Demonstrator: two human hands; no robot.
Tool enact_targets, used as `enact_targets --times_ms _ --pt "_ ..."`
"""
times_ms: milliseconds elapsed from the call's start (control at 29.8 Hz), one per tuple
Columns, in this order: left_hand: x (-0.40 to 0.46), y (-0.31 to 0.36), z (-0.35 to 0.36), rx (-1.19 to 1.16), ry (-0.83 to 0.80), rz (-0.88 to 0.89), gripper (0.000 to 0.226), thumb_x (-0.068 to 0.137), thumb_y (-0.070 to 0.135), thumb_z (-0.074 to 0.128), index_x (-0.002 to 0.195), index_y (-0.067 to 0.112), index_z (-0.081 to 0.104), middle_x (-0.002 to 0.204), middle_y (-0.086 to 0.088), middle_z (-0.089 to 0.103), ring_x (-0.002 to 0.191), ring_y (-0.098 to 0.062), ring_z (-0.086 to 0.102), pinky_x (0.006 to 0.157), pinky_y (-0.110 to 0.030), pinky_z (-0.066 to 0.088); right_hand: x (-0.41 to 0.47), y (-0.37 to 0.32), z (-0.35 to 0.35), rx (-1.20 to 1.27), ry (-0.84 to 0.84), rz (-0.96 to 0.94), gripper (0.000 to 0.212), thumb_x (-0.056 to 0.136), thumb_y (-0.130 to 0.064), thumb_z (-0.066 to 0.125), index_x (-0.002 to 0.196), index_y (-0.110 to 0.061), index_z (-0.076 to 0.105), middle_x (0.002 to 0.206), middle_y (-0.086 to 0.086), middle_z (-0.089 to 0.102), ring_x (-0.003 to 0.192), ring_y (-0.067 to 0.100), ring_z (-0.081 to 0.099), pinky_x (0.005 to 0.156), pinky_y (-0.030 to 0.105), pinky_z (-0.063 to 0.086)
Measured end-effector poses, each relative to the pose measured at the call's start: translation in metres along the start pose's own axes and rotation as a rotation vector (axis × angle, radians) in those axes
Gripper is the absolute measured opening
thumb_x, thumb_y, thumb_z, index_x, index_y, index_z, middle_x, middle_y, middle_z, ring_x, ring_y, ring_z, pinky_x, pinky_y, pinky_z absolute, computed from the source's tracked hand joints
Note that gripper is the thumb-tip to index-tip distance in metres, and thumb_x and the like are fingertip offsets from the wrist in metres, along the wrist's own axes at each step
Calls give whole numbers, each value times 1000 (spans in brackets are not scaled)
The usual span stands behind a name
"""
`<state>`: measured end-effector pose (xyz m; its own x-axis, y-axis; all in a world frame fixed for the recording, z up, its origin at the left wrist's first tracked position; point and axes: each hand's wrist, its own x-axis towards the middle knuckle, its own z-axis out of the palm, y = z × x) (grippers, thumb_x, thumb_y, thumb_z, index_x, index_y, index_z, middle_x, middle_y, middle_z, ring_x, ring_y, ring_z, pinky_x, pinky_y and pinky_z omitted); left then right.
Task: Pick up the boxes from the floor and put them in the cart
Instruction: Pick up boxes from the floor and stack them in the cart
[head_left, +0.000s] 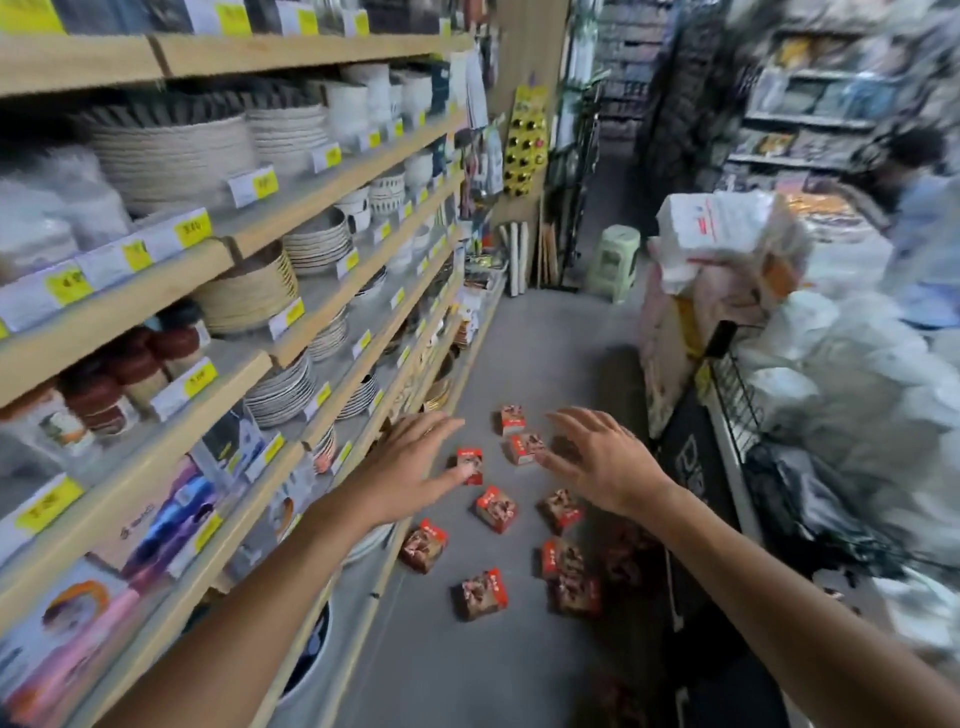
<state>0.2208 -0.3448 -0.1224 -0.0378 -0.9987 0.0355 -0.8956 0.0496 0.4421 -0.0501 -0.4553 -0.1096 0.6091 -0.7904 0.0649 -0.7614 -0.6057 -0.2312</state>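
Observation:
Several small red and brown boxes lie scattered on the grey floor (545, 364) of a shop aisle, among them one at the centre (496, 509), one at the far end (512, 420) and one nearest me (482, 593). My left hand (415, 462) reaches out above them with fingers spread and holds nothing; its fingertips overlap a box (471, 465). My right hand (597, 457) is also stretched out, fingers spread and loosely bent, empty, beside another box (524, 448). The black wire cart (737, 410) stands at the right, piled with white bags.
Wooden shelves (249, 364) with plates, bowls and baskets run along the left. A pale green stool (615, 260) stands at the aisle's far end. Stacked packages (717, 234) and white bags (852, 374) crowd the right. A person (919, 208) in blue is at the far right.

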Motion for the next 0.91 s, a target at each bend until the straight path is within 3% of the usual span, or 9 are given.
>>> enact_targets --times_ms 101,269,504,907 --pt "34 -2 6 -25 -27 70 85 84 79 31 155 31 31 161 8 25 150 -12 17 122 -34 16 -2 14 2 8 6 82 92 82 -88 17 150 -32 43 155 -4 44 144 22 38 116 43 36" --pt "85 14 32 -51 -80 205 64 99 57 49 154 29 32 160 7 28 149 -12 20 118 -29 15 -9 50 2 -15 23 198 70 95 -69 45 154 -31 38 157 -4 41 145 22 37 117 41 35" --pt "159 33 73 -28 -159 291 78 88 76 32 153 32 31 159 12 27 149 -9 20 121 -42 25 -4 117 12 4 -16 327 81 91 -79 39 155 -31 34 158 -4 39 146 21 35 118 41 35" --pt "320 55 156 -27 -141 255 73 93 68 36 155 31 28 161 11 24 151 -10 16 123 -44 23 91 275 42 104 -49 364 74 95 -72 42 155 -29 34 158 -4 39 145 24 37 116 43 37"
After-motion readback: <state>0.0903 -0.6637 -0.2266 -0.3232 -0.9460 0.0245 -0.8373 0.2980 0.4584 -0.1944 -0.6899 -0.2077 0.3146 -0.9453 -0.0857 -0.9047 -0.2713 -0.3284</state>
